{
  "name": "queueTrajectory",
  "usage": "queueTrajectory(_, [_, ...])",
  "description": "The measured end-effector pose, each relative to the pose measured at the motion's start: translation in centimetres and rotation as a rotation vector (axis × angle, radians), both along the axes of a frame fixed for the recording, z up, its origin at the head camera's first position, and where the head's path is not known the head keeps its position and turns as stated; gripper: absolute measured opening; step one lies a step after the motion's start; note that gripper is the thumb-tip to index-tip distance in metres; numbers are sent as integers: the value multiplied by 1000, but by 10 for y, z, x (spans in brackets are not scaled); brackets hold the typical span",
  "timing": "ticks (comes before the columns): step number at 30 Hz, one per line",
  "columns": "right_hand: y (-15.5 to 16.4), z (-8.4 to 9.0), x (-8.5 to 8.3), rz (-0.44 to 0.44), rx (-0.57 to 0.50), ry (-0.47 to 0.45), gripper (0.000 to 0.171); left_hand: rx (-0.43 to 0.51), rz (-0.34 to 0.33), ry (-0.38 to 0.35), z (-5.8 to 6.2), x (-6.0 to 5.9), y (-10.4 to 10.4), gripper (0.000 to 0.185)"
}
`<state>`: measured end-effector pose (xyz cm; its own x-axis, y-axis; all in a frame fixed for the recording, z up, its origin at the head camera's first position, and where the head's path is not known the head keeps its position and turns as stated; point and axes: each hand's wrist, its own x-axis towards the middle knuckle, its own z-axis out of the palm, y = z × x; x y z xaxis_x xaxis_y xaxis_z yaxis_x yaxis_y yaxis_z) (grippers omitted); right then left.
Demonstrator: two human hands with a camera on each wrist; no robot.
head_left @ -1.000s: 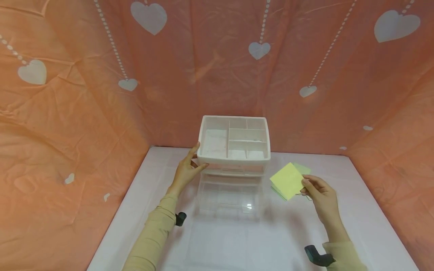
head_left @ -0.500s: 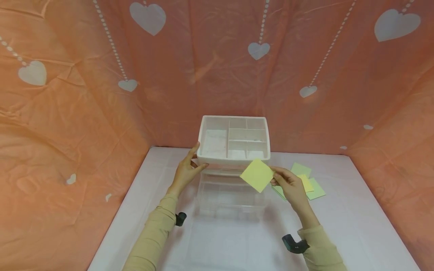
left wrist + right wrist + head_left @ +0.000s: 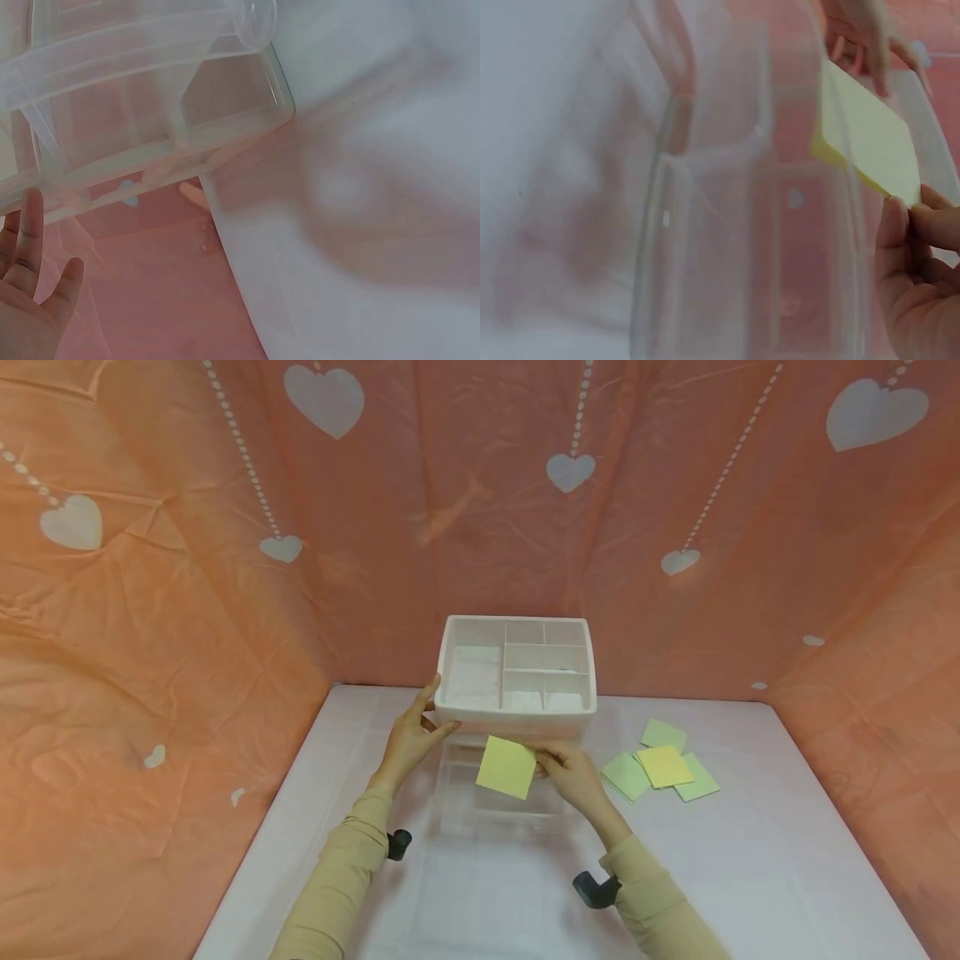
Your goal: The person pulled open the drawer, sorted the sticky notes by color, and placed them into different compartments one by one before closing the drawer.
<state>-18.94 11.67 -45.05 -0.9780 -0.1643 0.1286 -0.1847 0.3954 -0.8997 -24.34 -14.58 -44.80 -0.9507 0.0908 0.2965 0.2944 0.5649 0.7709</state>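
Note:
A yellow sticky note pad (image 3: pixel 507 767) hangs tilted over the pulled-out clear drawer (image 3: pixel 480 820) of a white-topped organizer (image 3: pixel 517 717). My right hand (image 3: pixel 573 777) pinches one corner of it between thumb and fingers. The right wrist view shows the pad (image 3: pixel 874 135) edge-on, above the clear plastic drawer (image 3: pixel 705 247). At the organizer's left front corner, my left hand (image 3: pixel 412 735) rests with thumb and index finger spread and fairly straight. Part of that hand (image 3: pixel 34 300) shows in the left wrist view, beside the organizer's edge.
To the right on the white table (image 3: pixel 780 860) lie several sticky note pads: a yellow one (image 3: pixel 665 767) on top, green ones (image 3: pixel 697 778) around it. The organizer's top tray (image 3: pixel 476 677) has several compartments. An orange cloth with hearts (image 3: pixel 480 543) stands behind.
My right hand has carried the yellow pad leftward from beside the other pads to above the open drawer. My left hand has stayed at the organizer's corner.

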Motion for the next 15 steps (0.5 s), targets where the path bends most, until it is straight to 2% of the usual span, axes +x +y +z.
queueTrajectory(8, [-26,-16,-9,63,133,-62,23,7,5,18,-1,-1,0,80])
queueTrajectory(15, [-37,-25,-14,150,113,-118,24,2,2,24,-3,-1,0,80])
